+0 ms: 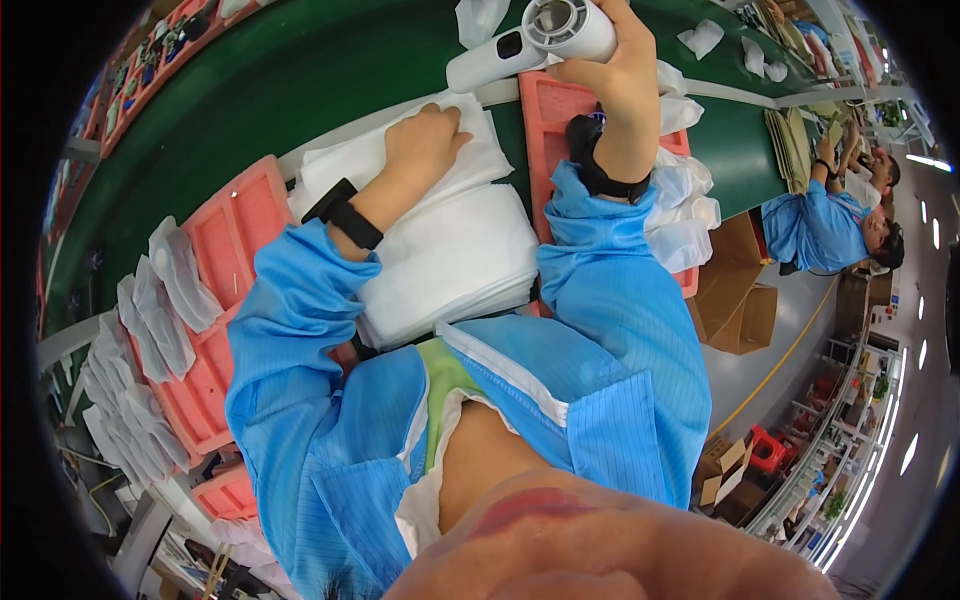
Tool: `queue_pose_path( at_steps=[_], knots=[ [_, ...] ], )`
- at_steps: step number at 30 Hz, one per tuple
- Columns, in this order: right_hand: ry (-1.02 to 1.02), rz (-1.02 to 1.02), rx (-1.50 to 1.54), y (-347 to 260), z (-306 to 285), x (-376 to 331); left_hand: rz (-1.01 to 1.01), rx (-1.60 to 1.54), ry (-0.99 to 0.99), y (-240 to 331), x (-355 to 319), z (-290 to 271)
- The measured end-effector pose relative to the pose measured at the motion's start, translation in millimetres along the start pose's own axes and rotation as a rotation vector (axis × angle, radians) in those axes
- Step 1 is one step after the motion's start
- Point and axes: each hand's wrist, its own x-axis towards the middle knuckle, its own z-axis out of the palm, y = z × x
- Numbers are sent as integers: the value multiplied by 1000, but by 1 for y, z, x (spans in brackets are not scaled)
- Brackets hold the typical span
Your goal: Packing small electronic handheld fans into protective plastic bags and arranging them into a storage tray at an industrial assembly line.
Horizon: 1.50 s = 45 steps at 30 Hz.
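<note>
At the top of the view, my right hand point(625, 75) is wrapped round the round head of a white handheld fan point(490, 62). The fan's handle points left and carries a small dark oval window. Lower and to the left, my left hand point(422, 145) is on the upper pile of thin white packing bags point(330, 165), its fingers bent and pressed on the top one. Whether a bag edge is pinched under the fingertips is partly hidden. Closer to my body lies a second, thicker pile of white bags point(445, 260).
Red trays point(240, 235) flank me; wrapped white items lie on the left point(185, 275) and right point(685, 195). A green conveyor belt point(240, 100) runs ahead with a few bagged pieces. To the right are an open cardboard box point(735, 285) and co-workers in blue point(820, 225).
</note>
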Motion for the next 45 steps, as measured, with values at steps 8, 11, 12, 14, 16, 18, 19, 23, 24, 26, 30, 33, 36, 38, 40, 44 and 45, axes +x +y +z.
queue_pose_path(
  at_steps=[8, 11, 12, 14, 16, 18, 19, 23, 24, 26, 30, 33, 36, 38, 40, 44, 45],
  knots=[
    [-33, 26, -9, -3, -4, 0, -15, -441, 37, -31, -6, -10],
    [-58, 50, 13, -8, -1, 0, -23, -605, 82, -32, -13, -22],
    [-59, 47, 12, -10, 0, 0, -43, -672, 96, -31, -15, -30],
    [-118, 141, 84, -16, 4, -1, -71, -739, 119, -31, -20, -44],
    [-157, 186, 121, -18, 9, 0, -114, -867, 178, -32, -23, -57],
    [-177, 156, 53, -19, 16, 1, -135, -931, 211, -32, -26, -72],
    [-186, 142, 20, -20, 21, 0, -154, -1030, 222, -29, -29, -80],
    [-114, 32, 71, -24, 58, -5, -182, -1373, 340, -14, -35, -99],
    [-117, 31, 70, -24, 65, -5, -175, -1514, 443, -9, -35, -102],
    [-97, -196, -65, -22, 76, -6, -164, -1656, 548, -6, -35, -105],
    [-78, -421, -171, 1, 99, -13, -90, -1964, 554, -8, -39, -107],
    [-72, -463, -205, 4, 105, -17, -15, -2072, 504, -14, -37, -108],
    [-89, -438, -201, 0, 106, -21, 193, -1435, 575, -16, -43, -104],
    [-56, -417, -210, -3, 106, -23, 279, -1111, 594, -13, -48, -103],
    [-40, -408, -212, -4, 106, -23, 270, -750, 670, 4, -55, -108],
    [-5, -370, -348, 0, 103, -22, 473, -433, 807, 9, -42, -96],
    [7, -337, -317, 5, 102, -21, 579, -363, 856, 12, -39, -96]
  ],
)
